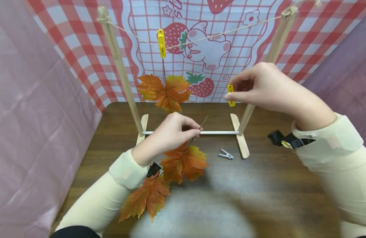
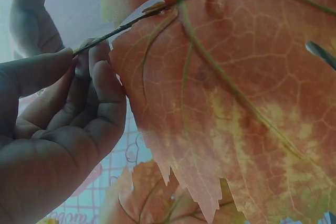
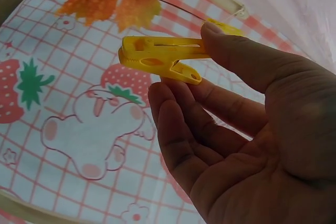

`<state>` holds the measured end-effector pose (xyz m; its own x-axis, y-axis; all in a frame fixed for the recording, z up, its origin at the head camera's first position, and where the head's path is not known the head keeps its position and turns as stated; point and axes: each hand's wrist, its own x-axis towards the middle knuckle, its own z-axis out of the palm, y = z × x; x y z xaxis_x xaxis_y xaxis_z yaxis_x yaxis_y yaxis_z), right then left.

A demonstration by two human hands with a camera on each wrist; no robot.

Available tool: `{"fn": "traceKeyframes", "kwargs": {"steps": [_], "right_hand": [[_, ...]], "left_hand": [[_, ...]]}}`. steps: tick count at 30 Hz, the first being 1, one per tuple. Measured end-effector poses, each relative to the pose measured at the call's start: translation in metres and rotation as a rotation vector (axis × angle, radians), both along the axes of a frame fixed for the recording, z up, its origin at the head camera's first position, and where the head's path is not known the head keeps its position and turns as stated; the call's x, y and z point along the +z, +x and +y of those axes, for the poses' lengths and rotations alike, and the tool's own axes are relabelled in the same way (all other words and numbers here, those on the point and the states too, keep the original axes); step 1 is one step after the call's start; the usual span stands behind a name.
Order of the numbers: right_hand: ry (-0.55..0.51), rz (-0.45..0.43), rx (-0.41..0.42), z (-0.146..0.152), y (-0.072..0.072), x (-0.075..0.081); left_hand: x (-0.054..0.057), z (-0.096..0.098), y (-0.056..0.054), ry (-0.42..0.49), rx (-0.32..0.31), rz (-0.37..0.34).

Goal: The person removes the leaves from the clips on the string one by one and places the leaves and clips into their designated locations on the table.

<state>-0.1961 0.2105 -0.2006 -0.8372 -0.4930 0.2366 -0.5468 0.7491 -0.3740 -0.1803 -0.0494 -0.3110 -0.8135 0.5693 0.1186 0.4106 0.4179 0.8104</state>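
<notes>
In the head view my left hand [image 1: 178,130] pinches the thin stem of an orange maple leaf [image 1: 184,163], which hangs below the fingers. In the left wrist view that leaf [image 2: 226,77] fills the right side, its stem between thumb and fingers. My right hand [image 1: 266,87] holds a yellow clothespin [image 1: 231,96] between thumb and fingertips, near the rack's right post. Seen by the right wrist camera, the yellow clothespin [image 3: 160,59] has its handles in the grip. Another yellow clothespin [image 1: 161,43] on the string holds a second maple leaf [image 1: 166,92] by its stem.
A string [image 1: 230,31] spans the two posts of a wooden rack [image 1: 120,72]. A grey clothespin [image 1: 226,154] lies on the brown table [image 1: 260,198] beside the rack's right foot. A further leaf [image 1: 147,198] is by the left forearm. A checked, strawberry-print cloth [image 1: 78,49] hangs behind.
</notes>
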Motion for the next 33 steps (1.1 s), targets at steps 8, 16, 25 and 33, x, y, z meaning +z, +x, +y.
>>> {"fn": "traceKeyframes", "kwargs": {"steps": [8,16,25,33], "right_hand": [[0.025,-0.048,-0.033,0.005,-0.006,-0.017],[0.045,-0.105,-0.037,0.008,-0.011,-0.031],[0.055,-0.147,-0.035,0.015,-0.020,-0.054],[0.074,-0.209,-0.054,0.017,-0.022,-0.074]], "left_hand": [[-0.004,-0.010,0.000,-0.049,-0.014,-0.013],[-0.009,-0.018,-0.002,-0.101,-0.008,-0.013],[-0.024,-0.031,-0.006,-0.185,0.038,0.009],[-0.040,-0.047,-0.007,-0.190,0.048,-0.020]]}}
